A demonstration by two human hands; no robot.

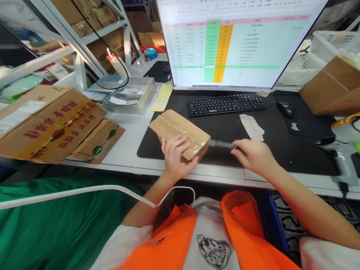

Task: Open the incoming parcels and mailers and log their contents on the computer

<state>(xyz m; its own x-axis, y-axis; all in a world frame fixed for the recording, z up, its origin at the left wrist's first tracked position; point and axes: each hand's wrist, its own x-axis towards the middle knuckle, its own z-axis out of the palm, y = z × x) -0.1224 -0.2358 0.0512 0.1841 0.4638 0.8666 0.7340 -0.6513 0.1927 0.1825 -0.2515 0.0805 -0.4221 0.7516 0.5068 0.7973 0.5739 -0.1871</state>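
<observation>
A small brown cardboard box [182,131], sealed with clear tape, rests tilted on the black desk mat [152,146]. My left hand [177,155] grips its near side, with the fingers over the top and the thumb by the right end. In my right hand [251,155] is a dark box cutter [221,144], blurred by motion and closed in the fingers. Its tip meets or nearly meets the box's right end; whether it is in the cardboard I cannot tell. A crumpled white paper [252,127] lies just beyond my right hand.
A monitor [239,45] stands behind the keyboard [226,105]. To the right are a mouse [286,108], a barcode scanner [341,161] and an open carton [333,88]. At left are a large taped carton [53,123], a smaller one [97,141] and a grey tray [140,103].
</observation>
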